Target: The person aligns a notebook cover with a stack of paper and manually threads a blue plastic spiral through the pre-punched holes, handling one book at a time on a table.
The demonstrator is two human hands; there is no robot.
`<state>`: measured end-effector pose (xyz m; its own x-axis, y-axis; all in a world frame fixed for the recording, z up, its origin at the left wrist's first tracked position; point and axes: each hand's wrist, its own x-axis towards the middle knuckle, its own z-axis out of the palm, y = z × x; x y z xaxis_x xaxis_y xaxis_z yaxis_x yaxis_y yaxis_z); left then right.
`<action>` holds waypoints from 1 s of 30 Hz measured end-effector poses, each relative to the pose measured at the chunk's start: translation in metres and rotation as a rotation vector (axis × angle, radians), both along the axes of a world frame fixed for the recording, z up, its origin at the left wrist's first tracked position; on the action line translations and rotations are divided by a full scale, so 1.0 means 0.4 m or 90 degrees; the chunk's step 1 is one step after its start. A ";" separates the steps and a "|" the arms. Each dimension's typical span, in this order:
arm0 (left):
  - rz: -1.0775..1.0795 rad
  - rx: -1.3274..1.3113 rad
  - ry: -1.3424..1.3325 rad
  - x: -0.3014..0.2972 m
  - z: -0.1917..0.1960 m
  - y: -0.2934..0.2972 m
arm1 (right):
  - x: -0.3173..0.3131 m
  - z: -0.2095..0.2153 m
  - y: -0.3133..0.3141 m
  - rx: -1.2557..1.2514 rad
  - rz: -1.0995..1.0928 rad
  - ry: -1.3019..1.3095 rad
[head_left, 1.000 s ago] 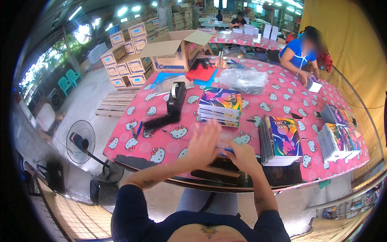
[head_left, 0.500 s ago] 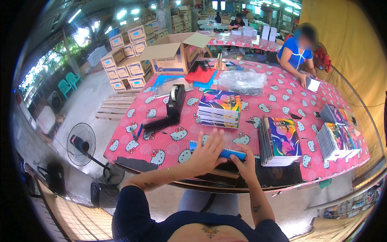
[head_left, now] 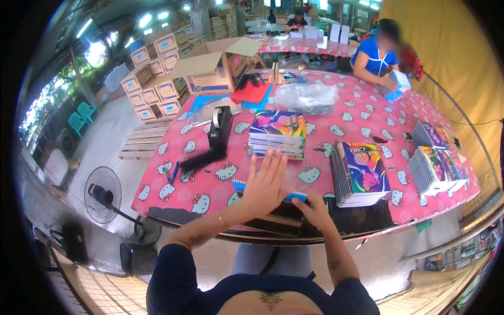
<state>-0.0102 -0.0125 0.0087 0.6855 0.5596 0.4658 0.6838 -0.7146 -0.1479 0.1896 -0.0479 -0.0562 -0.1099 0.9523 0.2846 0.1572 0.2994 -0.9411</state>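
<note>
At the table's near edge lies a blue-covered spiral notebook (head_left: 296, 196), seen nearly edge-on and largely hidden by my hands. My left hand (head_left: 266, 181) is laid across it with the fingers stretched out and close together. The thumb and fingers of my right hand (head_left: 313, 208) close on the notebook's right end. Just beyond my left fingertips stands a stack of colourful spiral notebooks (head_left: 276, 136). Another stack of notebooks (head_left: 363, 170) sits to the right of my right hand, its spiral edges facing left.
A black tape dispenser (head_left: 219, 128), black spiral coils (head_left: 202, 160) and a blue slim tool (head_left: 175, 171) lie left. Behind are a clear plastic bag (head_left: 307, 98), red sheet (head_left: 252, 93) and open carton (head_left: 212, 81). More notebooks (head_left: 438, 168) stand right; a co-worker (head_left: 375, 60) handles notebooks.
My left hand has straightened, its fingers now pointing further forward. My right hand keeps its hold on the notebook. The co-worker has lifted and turned the notebooks. The whole view has shifted slightly.
</note>
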 end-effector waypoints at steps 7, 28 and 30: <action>-0.007 0.016 0.024 0.028 -0.036 -0.006 | 0.016 -0.030 0.003 0.062 -0.009 -0.093; -0.196 -0.118 -0.217 0.018 -0.021 0.040 | 0.064 0.075 -0.021 -0.060 0.000 0.073; -0.204 -0.110 -0.228 0.025 -0.022 0.042 | 0.090 0.084 0.004 -0.042 0.001 -0.025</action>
<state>-0.0004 0.0043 0.0000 0.6491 0.4372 0.6225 0.4124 -0.8899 0.1950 0.2255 -0.0464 -0.0224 -0.1212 0.9687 0.2167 0.1937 0.2372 -0.9520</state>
